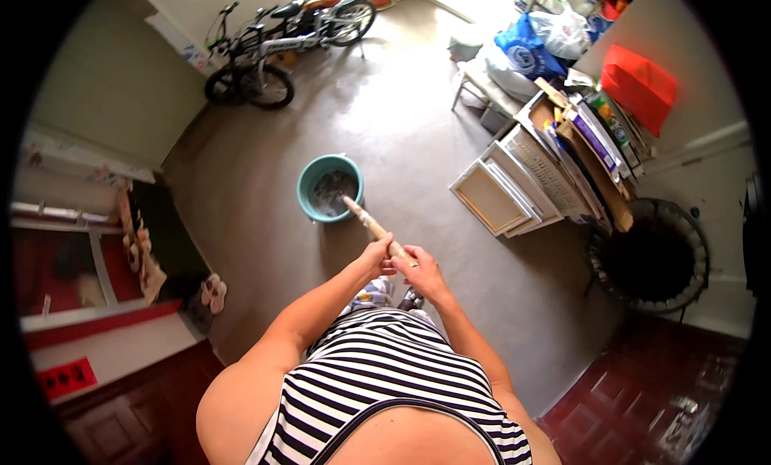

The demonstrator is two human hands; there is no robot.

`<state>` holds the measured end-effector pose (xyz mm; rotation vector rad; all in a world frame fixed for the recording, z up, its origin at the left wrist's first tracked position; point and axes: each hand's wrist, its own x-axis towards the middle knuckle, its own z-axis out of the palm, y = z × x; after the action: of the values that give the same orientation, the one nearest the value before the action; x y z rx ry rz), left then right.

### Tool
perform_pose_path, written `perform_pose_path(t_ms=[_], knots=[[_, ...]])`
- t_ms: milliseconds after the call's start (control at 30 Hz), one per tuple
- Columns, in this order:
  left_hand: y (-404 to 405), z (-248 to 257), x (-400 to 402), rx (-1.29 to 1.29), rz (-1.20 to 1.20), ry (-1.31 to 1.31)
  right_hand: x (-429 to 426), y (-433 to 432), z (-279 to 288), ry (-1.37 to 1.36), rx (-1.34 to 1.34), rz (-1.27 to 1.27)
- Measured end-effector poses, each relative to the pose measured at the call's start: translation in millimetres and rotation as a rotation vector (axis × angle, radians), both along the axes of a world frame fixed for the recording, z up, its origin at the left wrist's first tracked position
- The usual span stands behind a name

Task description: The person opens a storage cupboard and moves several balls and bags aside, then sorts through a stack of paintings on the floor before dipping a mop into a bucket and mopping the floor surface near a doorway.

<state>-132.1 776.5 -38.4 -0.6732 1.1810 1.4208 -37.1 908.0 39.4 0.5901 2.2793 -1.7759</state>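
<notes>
Both my hands grip a worn wooden pole (pixel 374 227) that slants down into a teal plastic bucket (pixel 303 206) on the floor. My left hand (pixel 378 258) is wrapped around the shaft, a little closer to the bucket. Beside it, my right hand (pixel 420 270) holds the pole near its upper end. Greyish, wet-looking strands, which look like a mop head (pixel 333 191), lie inside the bucket around the pole's lower end. Whether water covers the bucket's bottom is hard to tell.
Folding bicycles (pixel 283 43) lean by the far-left wall. To the right are stacked frames (pixel 491 200), flattened cardboard (pixel 593 164), a blue bag (pixel 524 49) and a small trampoline (pixel 647 254). Pink shoes (pixel 214 293) sit on the left by a cabinet. Smooth grey floor (pixel 259 164) surrounds the bucket.
</notes>
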Motion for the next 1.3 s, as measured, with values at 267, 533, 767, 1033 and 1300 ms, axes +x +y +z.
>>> perform_pose_path(t_ms=[267,533,767,1033,1300], knots=[[-66.9,-20.7,-68.0,0.006,-0.056,-0.184,-83.9,-40.8,20.0,-0.265,0.484,0.04],[-133.8,-44.3,-162.4,-0.039,-0.208,-0.221,-184.1,-83.4,67.6,-0.545,0.945,0.605],[-111.1,-79.6,-189.3,0.076,-0.008,-0.442,-183.2,-135.3,98.2,-0.359,1.018,0.729],[-80.3,-72.2,-187.9,-0.058,0.358,-0.609,-170.6,-119.9,214.1,-0.28,1.0,0.595],[-77.1,-14.7,-157.4,-0.083,0.19,-0.665,-121.1,-114.2,242.8,-0.498,0.858,0.369]])
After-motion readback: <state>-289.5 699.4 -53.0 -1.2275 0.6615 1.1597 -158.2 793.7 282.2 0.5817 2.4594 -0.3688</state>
